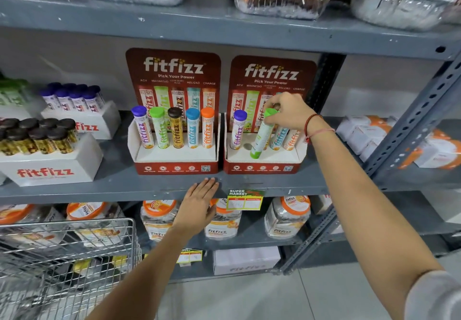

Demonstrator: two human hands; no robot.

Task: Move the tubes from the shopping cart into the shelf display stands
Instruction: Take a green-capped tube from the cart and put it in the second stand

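Two red fitfizz display stands sit side by side on the middle shelf. The left stand (174, 156) holds several upright tubes with purple, green, brown, blue and orange caps. My right hand (287, 111) grips the cap end of a green tube (262, 137), tilted, its base resting on the right stand (262, 157) just right of an empty hole (247, 146). A purple-capped tube (238, 130) stands in that stand's first slot; blue and orange tubes stand behind my hand. My left hand (199, 205) lies flat, fingers at the shelf's front edge. The wire shopping cart (67, 264) is at lower left.
White fitfizz boxes with purple-capped tubes (72, 97) and brown-capped tubes (37, 135) stand at the left of the shelf. White and orange packs (369, 132) lie at the right. Orange-lidded jars (287, 217) fill the shelf below. A slanted metal brace (399, 142) crosses the right side.
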